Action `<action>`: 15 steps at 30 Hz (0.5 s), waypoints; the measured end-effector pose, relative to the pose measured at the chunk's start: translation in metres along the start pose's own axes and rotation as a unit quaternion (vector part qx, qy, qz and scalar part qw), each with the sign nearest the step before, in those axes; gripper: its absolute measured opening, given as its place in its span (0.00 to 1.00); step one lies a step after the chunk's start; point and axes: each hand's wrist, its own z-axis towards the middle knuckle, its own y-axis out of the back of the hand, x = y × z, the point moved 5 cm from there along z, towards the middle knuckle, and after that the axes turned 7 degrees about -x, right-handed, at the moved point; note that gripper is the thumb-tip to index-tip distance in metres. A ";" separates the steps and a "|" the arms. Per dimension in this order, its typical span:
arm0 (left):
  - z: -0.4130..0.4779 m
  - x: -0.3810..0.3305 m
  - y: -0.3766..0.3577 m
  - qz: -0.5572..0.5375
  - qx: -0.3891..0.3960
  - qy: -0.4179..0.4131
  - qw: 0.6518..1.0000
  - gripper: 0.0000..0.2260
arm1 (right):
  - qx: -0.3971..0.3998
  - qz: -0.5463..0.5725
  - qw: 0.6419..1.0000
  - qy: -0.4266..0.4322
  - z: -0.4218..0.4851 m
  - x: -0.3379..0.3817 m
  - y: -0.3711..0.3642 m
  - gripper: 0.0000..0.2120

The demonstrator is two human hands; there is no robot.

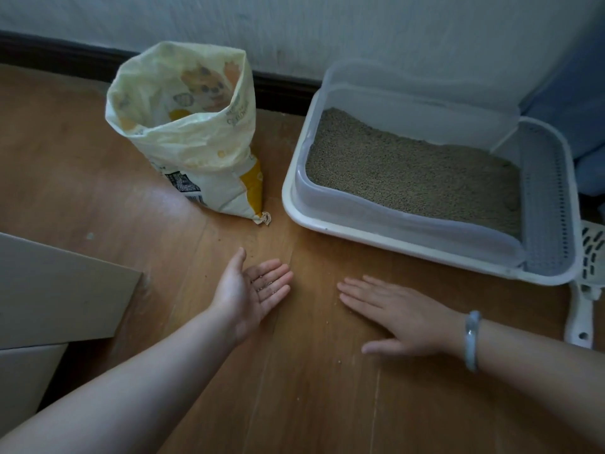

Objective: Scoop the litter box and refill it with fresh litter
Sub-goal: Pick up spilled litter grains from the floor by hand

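The white litter box (294, 204) stands on the wooden floor at the right, with a translucent inner rim and tan litter (409, 168) spread inside. A yellow and white litter bag (196, 152) stands upright and open to its left. My left hand (252, 290) lies palm up on the floor in front of the bag, fingers straight, with a few litter grains on the fingers. My right hand (393, 309) lies flat, palm down, on the floor in front of the box. A white slotted scoop (586, 290) lies on the floor at the box's right corner.
Cardboard pieces (59, 290) lie at the left edge. A dark baseboard and pale wall run behind the bag and box. Something blue (576, 103) sits behind the box at the right. A few loose grains dot the floor (327, 371) near my hands.
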 end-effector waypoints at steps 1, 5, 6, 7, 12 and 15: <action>-0.001 0.001 -0.001 0.003 0.001 0.000 1.000 0.28 | -0.001 -0.001 1.000 -0.016 0.003 -0.004 0.002 0.39; -0.002 0.006 -0.006 0.018 0.005 -0.002 1.000 0.27 | -0.014 -0.009 0.998 -0.062 0.034 -0.018 0.008 0.42; -0.002 0.007 -0.006 0.022 0.007 -0.003 1.000 0.27 | -0.017 -0.013 0.997 -0.069 0.042 -0.018 0.008 0.42; -0.002 0.008 -0.007 0.025 0.007 -0.003 1.000 0.27 | -0.018 -0.018 0.997 -0.070 0.048 -0.017 0.007 0.42; -0.001 0.011 -0.008 0.031 0.009 -0.003 0.999 0.28 | -0.017 -0.009 0.999 -0.034 0.035 0.004 -0.005 0.41; -0.003 0.014 -0.012 0.040 0.019 -0.003 0.999 0.27 | -0.005 0.004 0.999 -0.041 0.009 0.015 -0.011 0.39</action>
